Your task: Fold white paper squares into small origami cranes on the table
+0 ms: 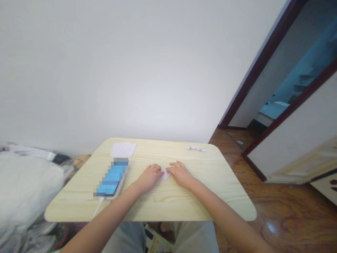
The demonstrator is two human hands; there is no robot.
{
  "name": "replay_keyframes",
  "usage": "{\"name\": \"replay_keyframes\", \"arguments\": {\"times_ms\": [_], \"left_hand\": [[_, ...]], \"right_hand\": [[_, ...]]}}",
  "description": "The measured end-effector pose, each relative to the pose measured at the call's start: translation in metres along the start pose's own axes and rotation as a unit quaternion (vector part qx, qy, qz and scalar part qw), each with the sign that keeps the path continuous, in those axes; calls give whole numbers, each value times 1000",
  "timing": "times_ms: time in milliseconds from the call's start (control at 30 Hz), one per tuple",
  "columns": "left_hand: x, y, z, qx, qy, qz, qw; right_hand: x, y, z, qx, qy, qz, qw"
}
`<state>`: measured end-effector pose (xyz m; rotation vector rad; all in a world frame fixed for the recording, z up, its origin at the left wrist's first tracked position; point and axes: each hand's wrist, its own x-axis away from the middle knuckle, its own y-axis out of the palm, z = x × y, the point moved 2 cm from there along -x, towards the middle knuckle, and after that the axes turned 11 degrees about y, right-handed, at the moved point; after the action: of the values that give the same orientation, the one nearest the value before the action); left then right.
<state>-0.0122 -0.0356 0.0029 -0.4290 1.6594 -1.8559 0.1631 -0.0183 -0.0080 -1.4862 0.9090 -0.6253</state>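
A small piece of white paper (pixel 165 174) lies on the pale wooden table, turned with one corner toward me. My left hand (pixel 150 176) rests at its left edge, fingers curled together and the thumb on the paper. From the other side, my right hand (pixel 181 174) grips the right edge with its thumb and fingers bent over it. The fingers partly hide the sheet, so its full shape and any folds cannot be made out.
A phone (pixel 113 177) with a blurred blue screen and a white cable (pixel 98 206) lies at the left of the table (pixel 221 196). Behind it are white paper sheets (pixel 123 150). Small folded white paper pieces (pixel 196 149) sit at the back right. A white wall (pixel 158 70) stands behind.
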Motion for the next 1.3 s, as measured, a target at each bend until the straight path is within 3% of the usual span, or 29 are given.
{"name": "replay_keyframes", "arguments": {"times_ms": [67, 167, 267, 500, 733, 967, 1200, 1300], "left_hand": [[-3, 3, -8, 38, -18, 2, 999], [-5, 10, -16, 102, -105, 25, 989], [-4, 15, -17, 127, -125, 45, 983], [0, 9, -18, 118, -114, 45, 985], [10, 6, -16, 80, 16, 51, 995], [8, 7, -14, 72, 5, 30, 997], [10, 12, -14, 81, 5, 39, 996], [11, 18, -13, 75, -4, 53, 996]], "right_hand": [[2, 1, -2, -10, 9, 16, 1000], [5, 2, -6, -18, 10, 36, 999], [6, 2, -9, -21, -1, 33, 999], [1, 0, -8, -32, -7, 30, 999], [-3, 0, -7, -43, 1, 30, 999], [1, -3, -16, -57, 50, 63, 995], [1, -4, -7, -88, 4, 28, 996], [0, -2, -5, -105, 20, 40, 994]]}}
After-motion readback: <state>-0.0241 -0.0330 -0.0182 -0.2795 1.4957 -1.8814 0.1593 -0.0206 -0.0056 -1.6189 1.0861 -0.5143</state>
